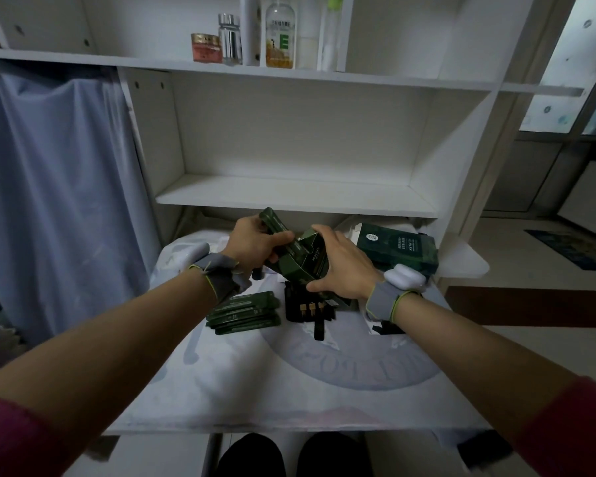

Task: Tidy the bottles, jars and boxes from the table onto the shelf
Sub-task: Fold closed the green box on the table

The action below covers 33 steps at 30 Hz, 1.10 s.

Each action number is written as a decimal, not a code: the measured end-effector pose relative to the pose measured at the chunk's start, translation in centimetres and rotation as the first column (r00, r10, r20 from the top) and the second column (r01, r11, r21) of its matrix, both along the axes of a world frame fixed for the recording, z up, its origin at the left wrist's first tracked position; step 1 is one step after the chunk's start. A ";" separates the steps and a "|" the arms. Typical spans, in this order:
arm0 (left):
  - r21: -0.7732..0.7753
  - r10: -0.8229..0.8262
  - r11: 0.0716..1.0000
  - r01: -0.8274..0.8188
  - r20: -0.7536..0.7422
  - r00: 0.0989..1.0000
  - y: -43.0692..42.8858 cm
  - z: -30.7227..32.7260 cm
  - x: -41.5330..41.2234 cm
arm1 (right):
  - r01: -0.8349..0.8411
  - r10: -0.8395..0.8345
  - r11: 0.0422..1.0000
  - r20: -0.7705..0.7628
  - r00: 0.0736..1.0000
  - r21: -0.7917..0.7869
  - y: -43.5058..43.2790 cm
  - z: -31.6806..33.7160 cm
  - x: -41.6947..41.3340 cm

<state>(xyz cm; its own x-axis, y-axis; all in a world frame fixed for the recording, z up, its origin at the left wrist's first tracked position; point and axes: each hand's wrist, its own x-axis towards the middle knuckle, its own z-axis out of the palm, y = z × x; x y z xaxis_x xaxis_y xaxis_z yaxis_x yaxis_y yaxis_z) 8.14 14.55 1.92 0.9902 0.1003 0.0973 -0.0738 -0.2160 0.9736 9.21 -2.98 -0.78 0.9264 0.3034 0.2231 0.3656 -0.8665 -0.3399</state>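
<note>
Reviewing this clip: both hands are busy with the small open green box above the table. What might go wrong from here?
1. The left hand holds green packets at the mouth of the open green box, which the right hand holds tilted. They may catch on the flap or slip out.
2. The box hangs above a black holder, so a drop could knock it.
3. The loose packet stack lies fanned and could slide or be forgotten.
</note>
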 end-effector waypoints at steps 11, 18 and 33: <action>0.095 -0.077 0.992 0.079 -0.018 0.997 0.3 -0.2 -0.2 | 0.125 -0.130 0.985 0.032 0.991 0.120 -0.2 -0.1 0.3; 0.209 -0.116 0.971 0.114 -0.004 0.993 0.3 -1.2 0.0 | 0.167 -0.173 0.962 0.009 0.985 0.217 0.2 -0.1 0.4; 0.796 -0.112 0.573 0.194 -0.159 0.981 3.9 -3.3 0.8 | 0.236 -0.236 0.972 0.039 0.971 -0.010 0.4 -0.5 0.6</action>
